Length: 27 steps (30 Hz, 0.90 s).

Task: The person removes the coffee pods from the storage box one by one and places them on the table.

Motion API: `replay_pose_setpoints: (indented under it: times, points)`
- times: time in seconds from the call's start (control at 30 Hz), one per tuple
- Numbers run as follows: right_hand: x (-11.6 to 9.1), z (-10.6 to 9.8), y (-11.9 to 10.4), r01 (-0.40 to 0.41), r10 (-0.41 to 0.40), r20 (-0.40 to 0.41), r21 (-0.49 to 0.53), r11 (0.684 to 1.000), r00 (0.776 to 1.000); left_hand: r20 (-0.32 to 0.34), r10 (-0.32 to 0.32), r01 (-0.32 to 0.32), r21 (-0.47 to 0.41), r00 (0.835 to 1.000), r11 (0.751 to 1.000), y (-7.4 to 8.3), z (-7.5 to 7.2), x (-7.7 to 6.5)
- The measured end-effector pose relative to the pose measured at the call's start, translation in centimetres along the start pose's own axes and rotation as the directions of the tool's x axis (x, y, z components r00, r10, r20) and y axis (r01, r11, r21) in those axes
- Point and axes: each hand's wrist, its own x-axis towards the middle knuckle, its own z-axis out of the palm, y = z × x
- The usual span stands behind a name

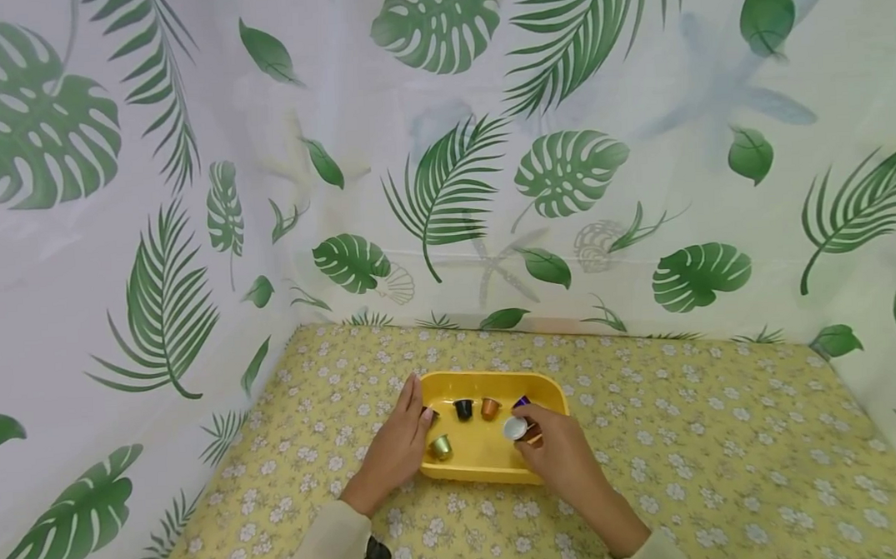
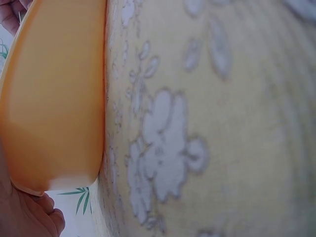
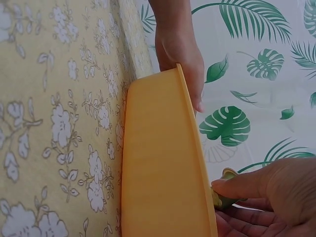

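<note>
A yellow tray (image 1: 486, 470) with rounded corners stands on the table, several coffee capsules inside it. Over its right side my right hand (image 1: 564, 449) pinches a green coffee capsule (image 3: 224, 200) between thumb and fingers, its silver lid (image 1: 515, 428) facing up in the head view. My left hand (image 1: 395, 444) grips the tray's left rim, thumb on the inner side. In the tray lie a black capsule (image 1: 464, 409), an orange capsule (image 1: 489, 408), a purple capsule (image 1: 522, 402) and a light green capsule (image 1: 441, 446). Fingers partly hide others at both ends.
A yellow floral cloth (image 1: 695, 435) covers the table. White leaf-print sheets (image 1: 619, 80) rise behind it and along the sides. Below the left sleeve sits a small black object (image 1: 377, 555), its kind unclear.
</note>
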Motion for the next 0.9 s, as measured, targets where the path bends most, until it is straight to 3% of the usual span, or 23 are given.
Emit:
replay_pose_setpoints:
  times: [0.43, 0.9]
  points:
    - [-0.7, -0.8, 0.4, 0.019, -0.019, -0.082, 0.002, 1.0, 0.996, 0.008, -0.011, 0.011, 0.004, 1.0, 1.0, 0.2, -0.1, 0.0]
    - [-1.0, -2.3, 1.0, 0.007, -0.004, -0.113, 0.023, 1.0, 0.994, 0.005, -0.021, 0.021, 0.006, 1.0, 1.0, 0.2, -0.2, -0.1]
